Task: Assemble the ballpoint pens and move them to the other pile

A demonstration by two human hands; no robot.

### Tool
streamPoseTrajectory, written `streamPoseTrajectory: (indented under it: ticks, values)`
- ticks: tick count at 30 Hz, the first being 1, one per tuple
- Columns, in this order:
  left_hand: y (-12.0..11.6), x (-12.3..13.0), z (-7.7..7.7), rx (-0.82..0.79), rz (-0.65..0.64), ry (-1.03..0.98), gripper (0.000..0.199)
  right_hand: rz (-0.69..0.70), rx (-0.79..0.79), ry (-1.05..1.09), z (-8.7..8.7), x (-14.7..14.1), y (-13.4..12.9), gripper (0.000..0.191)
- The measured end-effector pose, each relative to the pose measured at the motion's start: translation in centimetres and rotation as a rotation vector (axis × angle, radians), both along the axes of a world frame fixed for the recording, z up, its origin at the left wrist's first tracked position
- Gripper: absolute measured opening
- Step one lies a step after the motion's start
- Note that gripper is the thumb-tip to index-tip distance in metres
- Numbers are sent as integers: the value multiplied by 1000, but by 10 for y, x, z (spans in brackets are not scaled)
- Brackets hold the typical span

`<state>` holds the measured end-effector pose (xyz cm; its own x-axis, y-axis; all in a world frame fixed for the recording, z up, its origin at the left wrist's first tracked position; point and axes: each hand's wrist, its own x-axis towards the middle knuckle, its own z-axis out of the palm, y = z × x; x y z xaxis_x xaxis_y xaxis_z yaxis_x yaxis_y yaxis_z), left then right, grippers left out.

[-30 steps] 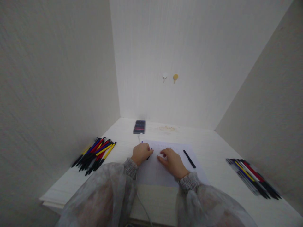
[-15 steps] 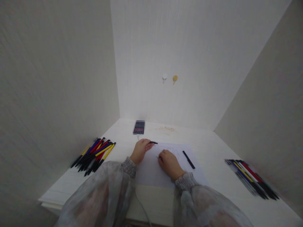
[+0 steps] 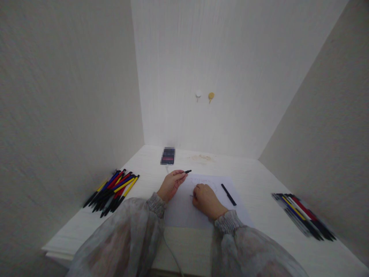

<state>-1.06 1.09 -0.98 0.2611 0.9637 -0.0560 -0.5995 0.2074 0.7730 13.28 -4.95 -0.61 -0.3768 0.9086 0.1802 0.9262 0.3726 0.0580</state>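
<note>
My left hand [image 3: 170, 186] is over the top left of a white sheet of paper [image 3: 184, 217], its fingers pinching a short black pen part [image 3: 188, 171] that points up and to the right. Lower on the sheet, my right hand [image 3: 208, 201] is closed, with the fingers curled together. A thin greyish tip [image 3: 191, 196] sticks out to the left of its fingertips; the rest is hidden in the hand. Right of that hand, a black pen [image 3: 228, 194] lies slanted on the paper. Faint marks show along the upper part of the sheet.
Many coloured pens with black ends lie in a heap [image 3: 115, 190] on the left. Another group of pens [image 3: 302, 215] lies side by side at the right wall. A phone [image 3: 168, 156] with a cable sits at the back. Two hooks [image 3: 211, 95] are on the wall.
The black part in my left hand has tilted upward and shows a little more. My right hand has turned slightly, fingers still curled. The whole view has shifted a little.
</note>
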Motion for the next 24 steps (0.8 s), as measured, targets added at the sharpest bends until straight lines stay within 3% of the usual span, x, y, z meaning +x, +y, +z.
streamPoseTrajectory:
  ticks: [7, 13, 15, 24]
  values:
    - [-2, -2, 0, -21, -111, 40, 12, -17, -1, 172, 5, 5, -2, 14]
    - [-4, 0, 0, 26, -185, 79, 13, -79, 116, 857, 13, 27, 3, 16]
    - [-5, 1, 1, 40, -209, 91, 13, -64, 173, 999, 15, 32, 5, 19]
    - [-8, 2, 2, 67, -239, 87, 16, -14, 167, 1077, 16, 30, 2, 21]
